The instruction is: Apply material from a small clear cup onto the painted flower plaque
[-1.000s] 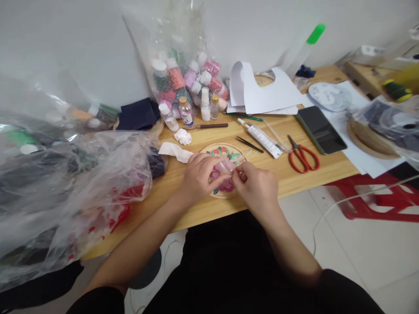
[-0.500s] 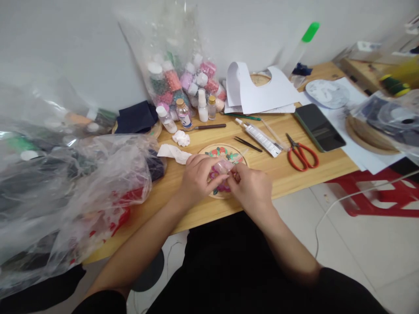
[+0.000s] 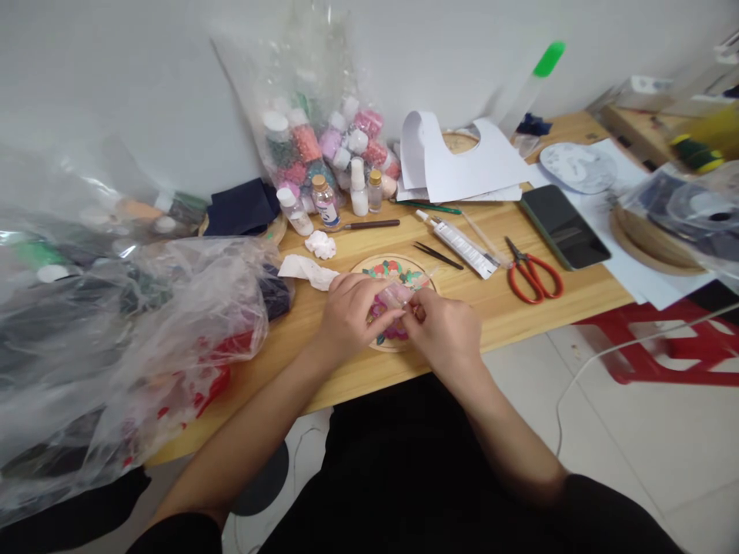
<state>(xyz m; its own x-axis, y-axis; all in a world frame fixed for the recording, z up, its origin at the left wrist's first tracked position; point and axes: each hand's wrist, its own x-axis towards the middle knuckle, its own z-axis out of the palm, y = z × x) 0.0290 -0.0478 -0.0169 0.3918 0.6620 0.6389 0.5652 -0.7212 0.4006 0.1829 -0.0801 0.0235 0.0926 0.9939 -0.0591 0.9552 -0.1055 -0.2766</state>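
My left hand (image 3: 353, 314) is closed on a small clear plastic bag (image 3: 395, 294) with pinkish contents, too small to make out. My right hand (image 3: 443, 327) pinches at the bag's right edge, its fingertips meeting the left ones. Both hands are over a round wooden-rimmed piece (image 3: 392, 265) decorated with red, green and purple flowers, and they hide much of it. Just behind lie black tweezers (image 3: 437, 255) and a white glue tube (image 3: 462, 245). A crumpled white tissue (image 3: 309, 271) lies beside my left hand.
Red-handled scissors (image 3: 534, 271) and a phone (image 3: 564, 225) lie to the right. Small bottles (image 3: 326, 206) stand at the back before a clear bag of bead jars (image 3: 323, 146). Large plastic bags (image 3: 173, 338) cover the left side. A red stool (image 3: 658, 346) is below the table's right edge.
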